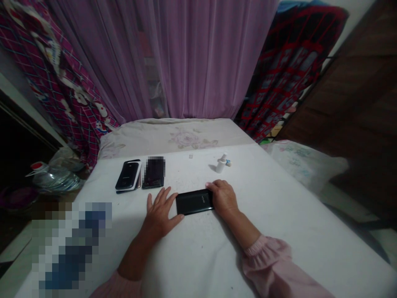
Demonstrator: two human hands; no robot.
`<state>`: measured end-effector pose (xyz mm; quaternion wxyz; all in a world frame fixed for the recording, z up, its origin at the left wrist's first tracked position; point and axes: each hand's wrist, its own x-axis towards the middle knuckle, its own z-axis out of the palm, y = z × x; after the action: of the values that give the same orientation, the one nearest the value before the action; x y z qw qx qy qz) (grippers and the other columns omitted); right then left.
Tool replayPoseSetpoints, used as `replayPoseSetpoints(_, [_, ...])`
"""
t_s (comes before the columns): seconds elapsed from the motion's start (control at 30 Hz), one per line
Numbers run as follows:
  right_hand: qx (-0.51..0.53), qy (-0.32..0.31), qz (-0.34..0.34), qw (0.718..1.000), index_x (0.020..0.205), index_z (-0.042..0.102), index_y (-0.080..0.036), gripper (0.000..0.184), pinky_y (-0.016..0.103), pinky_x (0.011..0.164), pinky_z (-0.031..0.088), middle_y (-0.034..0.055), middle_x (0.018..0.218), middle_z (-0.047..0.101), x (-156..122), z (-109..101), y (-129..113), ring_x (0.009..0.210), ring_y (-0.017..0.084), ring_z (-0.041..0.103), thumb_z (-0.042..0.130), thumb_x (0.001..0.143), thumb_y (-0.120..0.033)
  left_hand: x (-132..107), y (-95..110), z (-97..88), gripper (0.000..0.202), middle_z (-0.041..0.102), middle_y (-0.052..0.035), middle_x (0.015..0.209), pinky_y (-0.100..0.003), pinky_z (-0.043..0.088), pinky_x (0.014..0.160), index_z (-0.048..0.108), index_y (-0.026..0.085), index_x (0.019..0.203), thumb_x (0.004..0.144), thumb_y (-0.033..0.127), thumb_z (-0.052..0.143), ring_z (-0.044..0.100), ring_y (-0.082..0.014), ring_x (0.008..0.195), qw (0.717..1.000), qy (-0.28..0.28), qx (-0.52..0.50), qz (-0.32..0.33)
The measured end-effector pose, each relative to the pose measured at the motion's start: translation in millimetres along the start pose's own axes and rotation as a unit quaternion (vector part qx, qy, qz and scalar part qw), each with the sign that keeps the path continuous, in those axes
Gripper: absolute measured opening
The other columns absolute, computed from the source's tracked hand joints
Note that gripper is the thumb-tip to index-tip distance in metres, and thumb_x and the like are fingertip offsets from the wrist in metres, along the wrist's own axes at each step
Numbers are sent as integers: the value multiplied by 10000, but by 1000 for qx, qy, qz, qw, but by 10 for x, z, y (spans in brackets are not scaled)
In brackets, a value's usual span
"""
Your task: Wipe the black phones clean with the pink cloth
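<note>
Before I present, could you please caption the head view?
Right hand grips one end of a black smartphone; left hand touches the other.

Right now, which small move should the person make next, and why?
Probably close the left hand onto the black phone's nearer end: its fingers are spread, with thumb and index finger at that end's corners, while the right hand grips the opposite end.
</note>
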<state>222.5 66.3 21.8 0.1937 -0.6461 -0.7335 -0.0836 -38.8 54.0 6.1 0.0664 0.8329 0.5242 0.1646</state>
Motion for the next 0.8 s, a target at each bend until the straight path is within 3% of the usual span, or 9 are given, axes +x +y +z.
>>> replayPoseSetpoints(0.23, [59, -80, -70, 993, 1058, 722, -249, 206, 345, 734, 386, 77, 974, 676, 167, 42, -747, 931, 232, 562, 548, 951, -227, 10, 42, -37, 625, 429, -139, 1513, -647, 141, 1147, 522, 238, 1358, 784, 430, 677, 348, -356, 1415, 1000, -8, 5, -9])
replayPoseSetpoints(0.33, [69, -85, -88, 990, 1059, 719, -242, 215, 343, 737, 390, 79, 974, 671, 198, 78, -943, 935, 230, 560, 523, 972, -260, 12, 66, -45, 646, 439, -142, 1506, -630, 144, 1156, 521, 233, 1351, 765, 436, 700, 368, -351, 1405, 1000, 2, 6, -12])
replayPoseSetpoints(0.43, [75, -71, -99, 990, 1057, 725, -271, 229, 333, 732, 391, 66, 954, 676, 176, 79, -842, 911, 220, 563, 508, 985, -275, 12, 78, -43, 617, 456, -140, 1494, -627, 144, 1159, 539, 234, 1321, 761, 436, 704, 384, -349, 1396, 1000, 13, 0, -17])
replayPoseSetpoints(0.6, [53, -13, -25, 998, 996, 763, -235, 235, 333, 691, 378, 78, 882, 685, 45, -16, -207, 827, 227, 567, 529, 973, -244, 12, 68, -38, 601, 462, -134, 1491, -623, 132, 1164, 549, 241, 1307, 767, 458, 701, 380, -343, 1399, 1000, 17, -12, -16])
replayPoseSetpoints(0.67, [57, 16, -2, 998, 977, 768, -201, 259, 335, 676, 375, 94, 867, 681, 0, -43, -56, 812, 234, 565, 512, 978, -240, 19, 61, -43, 618, 461, -127, 1493, -623, 127, 1165, 542, 255, 1322, 768, 477, 703, 373, -340, 1404, 1000, 7, -18, -14])
replayPoseSetpoints(0.73, [69, 29, -1, 997, 956, 770, -205, 253, 329, 670, 377, 88, 858, 680, -20, -34, -81, 803, 229, 566, 522, 973, -248, 30, 56, -50, 633, 453, -125, 1499, -631, 131, 1161, 539, 263, 1331, 765, 491, 709, 363, -342, 1409, 1000, -5, -20, -15])
replayPoseSetpoints(0.8, [91, 26, -27, 995, 959, 767, -250, 213, 311, 681, 388, 57, 866, 683, -16, 2, -257, 805, 206, 570, 554, 960, -267, 40, 53, -55, 643, 445, -125, 1505, -638, 137, 1156, 541, 263, 1330, 759, 506, 713, 353, -346, 1414, 1000, -10, -19, -17])
